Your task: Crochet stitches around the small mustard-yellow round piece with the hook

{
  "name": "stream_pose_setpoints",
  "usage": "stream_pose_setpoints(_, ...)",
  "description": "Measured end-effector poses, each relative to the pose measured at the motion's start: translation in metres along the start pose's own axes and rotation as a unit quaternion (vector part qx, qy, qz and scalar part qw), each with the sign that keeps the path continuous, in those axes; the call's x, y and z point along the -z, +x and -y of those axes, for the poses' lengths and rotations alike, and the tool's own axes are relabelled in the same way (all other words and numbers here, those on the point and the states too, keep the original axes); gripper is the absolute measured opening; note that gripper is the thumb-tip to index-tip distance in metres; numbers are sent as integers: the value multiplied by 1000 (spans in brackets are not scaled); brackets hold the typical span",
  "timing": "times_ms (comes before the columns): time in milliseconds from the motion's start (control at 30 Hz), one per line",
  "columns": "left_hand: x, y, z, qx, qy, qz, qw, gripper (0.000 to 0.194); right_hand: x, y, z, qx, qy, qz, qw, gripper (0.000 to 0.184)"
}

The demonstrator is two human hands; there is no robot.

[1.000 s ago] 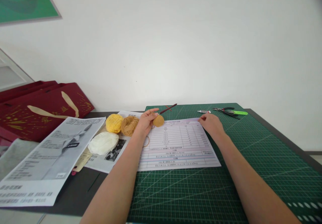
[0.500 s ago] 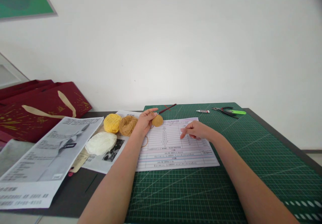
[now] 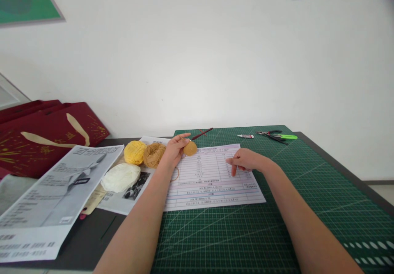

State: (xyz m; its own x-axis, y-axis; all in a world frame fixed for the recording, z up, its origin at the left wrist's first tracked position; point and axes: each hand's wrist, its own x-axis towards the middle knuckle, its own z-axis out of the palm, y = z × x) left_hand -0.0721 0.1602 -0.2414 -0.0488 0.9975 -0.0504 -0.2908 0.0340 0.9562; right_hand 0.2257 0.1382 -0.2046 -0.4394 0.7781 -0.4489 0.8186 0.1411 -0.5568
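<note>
My left hand point(image 3: 175, 150) grips a small round tan crochet piece point(image 3: 190, 148) above the printed sheet. A crochet hook point(image 3: 201, 134) with a dark red handle sticks out of the piece toward the upper right. From the hand a strand of tan yarn point(image 3: 176, 176) loops down beside the wrist. Over the right part of the printed chart sheet point(image 3: 197, 188) is my right hand point(image 3: 244, 160), empty, with the index finger pointing down at the rows and the thumb held apart. Whether the fingertip touches the paper I cannot tell.
Left of my arm lie a yellow yarn ball point(image 3: 134, 152), a tan yarn ball point(image 3: 154, 155) and a white yarn ball point(image 3: 121, 177) on papers. Dark red gift bags point(image 3: 46, 138) stand behind. On the green cutting mat point(image 3: 221, 241) are a small tube point(image 3: 245, 136) and pliers point(image 3: 273, 135).
My right index finger has shifted slightly right and down over the chart. My left hand keeps its hold on the crochet piece. The whole view has shifted a little.
</note>
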Motion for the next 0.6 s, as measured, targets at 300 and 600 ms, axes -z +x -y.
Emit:
stream_pose_setpoints(300,-1,2,2,1,-4,-3,1000,33,8,-4,-3,-80,-103,-79,988,32)
stream_pose_setpoints(600,-2,0,0,-1,-7,-2,1000,31,11,-4,-7,-114,-124,-85,982,31)
